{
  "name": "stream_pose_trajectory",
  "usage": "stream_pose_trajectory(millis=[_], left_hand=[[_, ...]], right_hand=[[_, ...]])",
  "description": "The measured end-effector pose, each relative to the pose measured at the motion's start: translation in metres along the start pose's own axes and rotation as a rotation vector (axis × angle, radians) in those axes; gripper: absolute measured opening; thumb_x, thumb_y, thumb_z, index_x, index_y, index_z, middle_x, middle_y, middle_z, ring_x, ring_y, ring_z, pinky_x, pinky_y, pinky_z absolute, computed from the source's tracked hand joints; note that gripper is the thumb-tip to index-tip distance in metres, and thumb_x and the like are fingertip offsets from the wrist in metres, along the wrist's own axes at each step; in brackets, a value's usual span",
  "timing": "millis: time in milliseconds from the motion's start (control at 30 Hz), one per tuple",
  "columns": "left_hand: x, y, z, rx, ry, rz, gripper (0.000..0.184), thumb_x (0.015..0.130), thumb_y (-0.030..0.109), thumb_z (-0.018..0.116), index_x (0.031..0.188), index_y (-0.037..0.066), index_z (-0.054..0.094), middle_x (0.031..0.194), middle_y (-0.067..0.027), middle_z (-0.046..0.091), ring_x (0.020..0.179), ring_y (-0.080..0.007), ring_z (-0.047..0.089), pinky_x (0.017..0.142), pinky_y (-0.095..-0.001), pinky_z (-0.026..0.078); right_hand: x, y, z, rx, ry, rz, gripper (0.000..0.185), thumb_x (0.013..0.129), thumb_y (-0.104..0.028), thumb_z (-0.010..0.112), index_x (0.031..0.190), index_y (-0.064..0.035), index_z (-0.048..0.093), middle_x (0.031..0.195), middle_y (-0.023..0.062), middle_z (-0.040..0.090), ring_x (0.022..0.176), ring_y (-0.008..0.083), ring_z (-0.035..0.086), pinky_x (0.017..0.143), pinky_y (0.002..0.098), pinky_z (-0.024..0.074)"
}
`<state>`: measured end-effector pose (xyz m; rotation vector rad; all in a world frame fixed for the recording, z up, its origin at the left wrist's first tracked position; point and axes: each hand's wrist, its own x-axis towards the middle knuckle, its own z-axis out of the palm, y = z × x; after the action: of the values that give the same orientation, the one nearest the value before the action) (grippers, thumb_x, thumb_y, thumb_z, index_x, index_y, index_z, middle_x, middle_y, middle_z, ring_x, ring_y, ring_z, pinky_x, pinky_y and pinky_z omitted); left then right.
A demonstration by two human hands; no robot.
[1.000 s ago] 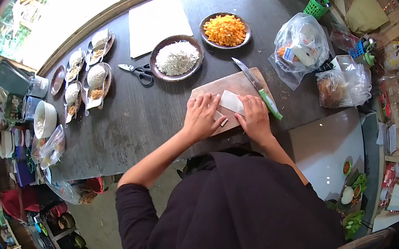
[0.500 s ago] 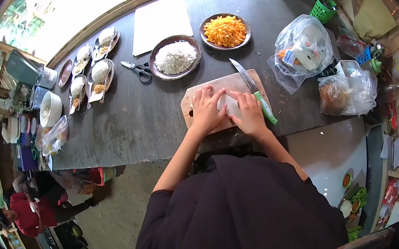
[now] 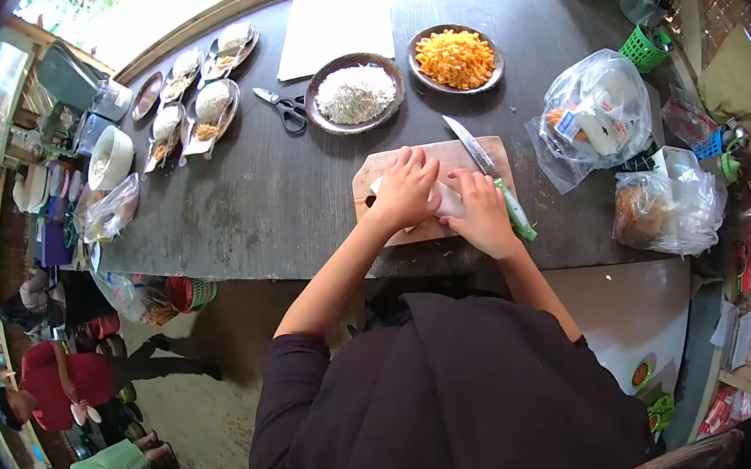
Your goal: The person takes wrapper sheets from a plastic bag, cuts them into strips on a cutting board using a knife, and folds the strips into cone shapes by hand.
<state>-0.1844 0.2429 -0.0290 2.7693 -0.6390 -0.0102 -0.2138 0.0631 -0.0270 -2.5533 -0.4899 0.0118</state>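
On the wooden cutting board point(image 3: 453, 156), a smooth white piece of food point(image 3: 448, 199) lies mostly covered by my hands. My left hand point(image 3: 406, 193) is curled over its left part, pressing from above. My right hand point(image 3: 484, 215) holds the right end, thumb and fingers bent against it. What kind of food it is cannot be made out. A green-handled knife point(image 3: 514, 208) rests along the board's right side, its blade pointing away from me, close beside my right hand.
Beyond the board are white shreds point(image 3: 356, 94) and orange diced pieces point(image 3: 455, 60) on dark plates. Scissors point(image 3: 289, 114), a white sheet point(image 3: 333, 29) and several filled small plates point(image 3: 211, 114) lie farther left. Plastic bags point(image 3: 599, 109) stand right. People point(image 3: 57, 386) are at the lower left.
My left hand has shifted over the white piece and its fingers are more bunched. The right hand has turned slightly on the piece. The whole view has moved a little.
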Motion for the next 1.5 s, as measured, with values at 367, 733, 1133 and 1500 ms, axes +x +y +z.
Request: stream_pose_trajectory(millis=[367, 733, 1133, 1500], left_hand=[[-0.021, -0.009, -0.016, -0.168, 0.042, 0.054, 0.062, 0.06, 0.038, 0.088, 0.116, 0.023, 0.067, 0.112, -0.0099, 0.054, 0.113, -0.0307, 0.05, 0.095, -0.0445, 0.041], [-0.028, -0.014, -0.004, -0.207, 0.163, 0.099, 0.024, 0.077, 0.027, 0.078, 0.098, 0.015, 0.074, 0.105, -0.0054, 0.062, 0.105, -0.0294, 0.057, 0.094, -0.0438, 0.045], [-0.06, 0.022, -0.027, -1.406, 0.114, -0.19, 0.025, 0.09, 0.009, 0.072, 0.109, -0.004, 0.062, 0.089, -0.0062, 0.07, 0.075, -0.0112, 0.068, 0.065, -0.0244, 0.054], [-0.097, 0.024, -0.047, -1.336, 0.303, -0.285, 0.02, 0.09, 0.008, 0.071, 0.104, -0.003, 0.063, 0.087, -0.0094, 0.072, 0.078, -0.0146, 0.07, 0.068, -0.0251, 0.056]], right_hand=[[-0.007, 0.003, -0.004, -0.005, 0.03, 0.002, 0.05, 0.067, -0.022, 0.086, 0.109, -0.0096, 0.062, 0.105, 0.0102, 0.054, 0.105, 0.0291, 0.053, 0.087, 0.0422, 0.0423], [-0.009, 0.0, -0.005, 0.039, 0.081, -0.004, 0.037, 0.073, -0.023, 0.081, 0.104, -0.0103, 0.065, 0.102, 0.0096, 0.054, 0.104, 0.0282, 0.053, 0.087, 0.0416, 0.0422], [-0.028, -0.013, -0.027, 1.074, 0.022, 0.101, 0.008, 0.092, -0.005, 0.066, 0.099, -0.0008, 0.064, 0.084, 0.0, 0.066, 0.071, 0.0023, 0.058, 0.061, 0.0185, 0.045], [-0.042, -0.029, -0.046, 1.097, -0.054, 0.07, 0.015, 0.091, -0.004, 0.068, 0.105, 0.0013, 0.066, 0.089, 0.005, 0.07, 0.073, 0.0069, 0.065, 0.064, 0.0209, 0.0524]])
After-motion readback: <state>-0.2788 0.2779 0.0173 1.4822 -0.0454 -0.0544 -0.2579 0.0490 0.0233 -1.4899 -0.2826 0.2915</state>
